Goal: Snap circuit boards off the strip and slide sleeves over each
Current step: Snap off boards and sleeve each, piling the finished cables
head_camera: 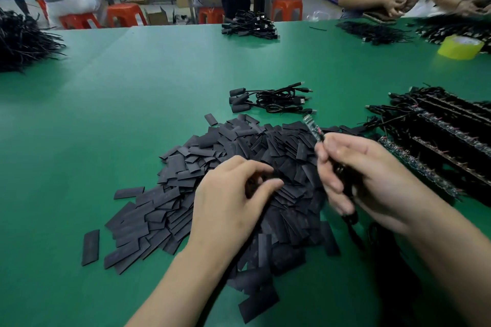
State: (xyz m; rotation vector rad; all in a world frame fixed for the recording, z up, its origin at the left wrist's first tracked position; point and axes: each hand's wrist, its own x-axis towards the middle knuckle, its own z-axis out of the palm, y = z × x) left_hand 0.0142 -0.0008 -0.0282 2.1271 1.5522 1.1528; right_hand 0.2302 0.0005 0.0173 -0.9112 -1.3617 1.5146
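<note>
Your left hand [233, 199] hovers over the sleeve pile [164, 210] with the fingers curled and the thumb and forefinger close together. I cannot tell if they already pinch a sleeve, because the dark pile behind hides it. The sleeves lie flat and overlap, so you can easily lift two stuck together, or one that will not open at its mouth.

At 12 o'clock from the pile, the finished cables [271, 99] rest on the green table [106, 101].

To the right, the circuit board [312, 126] points toward 11 o'clock. Your right hand [377, 175] grips it at its lower end, fingers closed around it. If you force a flat sleeve onto the board, a corner may catch and the load may go to the wire joints. The black cable [352, 223] hangs from this hand toward 6 o'clock and may drag sleeves off the pile.

At 3 o'clock, the board strips [435, 130] lie among tangled leads, so a quick pull there may move several strips.
</note>
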